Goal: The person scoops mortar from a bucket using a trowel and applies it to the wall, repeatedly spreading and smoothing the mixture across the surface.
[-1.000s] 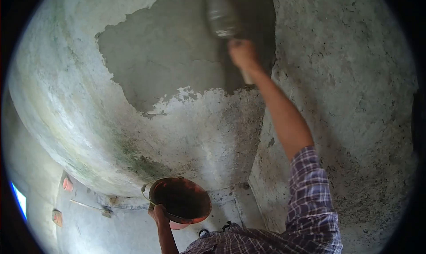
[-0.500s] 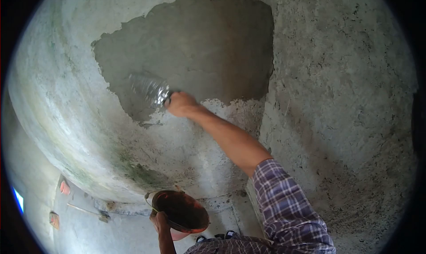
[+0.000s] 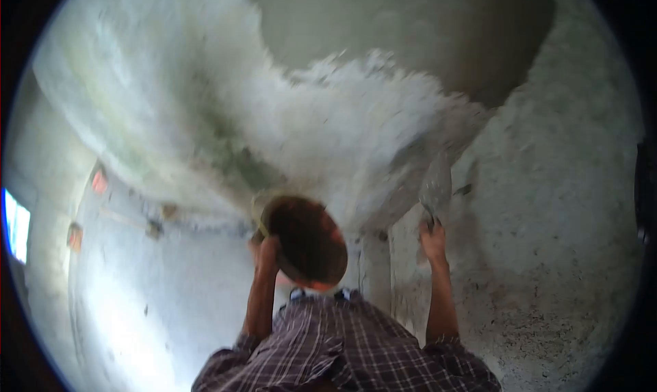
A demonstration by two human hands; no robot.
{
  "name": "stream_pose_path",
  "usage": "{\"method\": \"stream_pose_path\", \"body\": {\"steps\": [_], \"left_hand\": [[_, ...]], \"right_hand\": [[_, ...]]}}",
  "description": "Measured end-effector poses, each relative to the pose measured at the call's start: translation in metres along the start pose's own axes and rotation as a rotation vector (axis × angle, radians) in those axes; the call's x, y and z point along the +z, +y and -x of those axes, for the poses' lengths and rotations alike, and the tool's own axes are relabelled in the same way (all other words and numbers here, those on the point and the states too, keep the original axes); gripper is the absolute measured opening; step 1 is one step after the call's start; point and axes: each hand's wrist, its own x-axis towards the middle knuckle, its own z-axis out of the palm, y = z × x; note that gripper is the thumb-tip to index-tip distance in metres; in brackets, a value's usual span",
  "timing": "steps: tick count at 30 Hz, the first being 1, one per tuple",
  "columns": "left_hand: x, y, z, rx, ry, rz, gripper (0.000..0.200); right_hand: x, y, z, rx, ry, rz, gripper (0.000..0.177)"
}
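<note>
At the lower middle, my left hand [image 3: 265,252] is closed around the side of a bucket [image 3: 327,282]. The bucket tilts with its mouth toward me; its inside is dark with reddish-brown and orange patches. Held upright on the right is a trowel [image 3: 436,187], its pale blade pointing up in front of the wall. My right hand [image 3: 432,238] is wrapped around the trowel's handle. A smooth, dark grey patch of plaster [image 3: 410,29] covers the upper wall, with a ragged lower edge. The whole view is somewhat blurred.
A rough concrete wall [image 3: 568,207] rises on the right. On the left, a long-handled tool [image 3: 152,228] lies on the grey floor [image 3: 198,276], near a reddish block [image 3: 74,236] and another reddish object [image 3: 99,181]. A bright window [image 3: 16,226] shows at the far left.
My right hand and the trowel have come off the plaster patch, down and to the right. The bucket sits higher in view. The camera has tilted down, so the patch sits higher.
</note>
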Motion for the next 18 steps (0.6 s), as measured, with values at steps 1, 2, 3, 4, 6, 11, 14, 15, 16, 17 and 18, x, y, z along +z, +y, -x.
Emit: {"method": "stream_pose_path", "body": {"steps": [1,2,3,4,6,11,14,15,16,17,18], "left_hand": [[-0.002,0.003,-0.004,0.017,-0.036,0.038,0.041],[-0.006,0.015,-0.004,0.029,-0.066,-0.020,0.043],[-0.009,0.021,-0.007,0.036,-0.085,-0.015,0.044],[-0.014,0.026,-0.011,0.045,-0.110,-0.013,0.046],[-0.028,0.032,-0.022,0.041,-0.154,-0.051,0.046],[-0.038,0.066,-0.023,0.057,-0.271,-0.003,0.046],[-0.049,0.081,-0.030,0.094,-0.336,-0.014,0.042],[-0.053,0.083,-0.031,0.127,-0.362,-0.019,0.038],[-0.060,0.085,-0.032,0.116,-0.362,-0.045,0.038],[-0.065,0.086,-0.033,0.139,-0.369,-0.068,0.038],[-0.067,0.089,-0.036,0.171,-0.383,-0.085,0.037]], "right_hand": [[0.008,0.046,0.022,-0.067,0.019,0.123,0.043],[0.018,0.075,0.045,-0.137,0.034,0.238,0.043],[0.027,0.080,0.066,-0.115,-0.018,0.252,0.043],[0.031,0.082,0.089,-0.052,-0.030,0.285,0.041],[0.037,0.075,0.125,0.028,-0.063,0.322,0.040],[0.054,-0.015,0.172,-0.314,-0.082,0.309,0.048],[0.069,-0.056,0.172,-0.311,-0.282,0.314,0.054],[0.074,-0.069,0.171,-0.291,-0.293,0.299,0.054],[0.081,-0.082,0.168,-0.383,-0.316,0.304,0.057],[0.088,-0.088,0.167,-0.476,-0.332,0.308,0.060],[0.094,-0.082,0.162,-0.530,-0.382,0.345,0.063]]}}
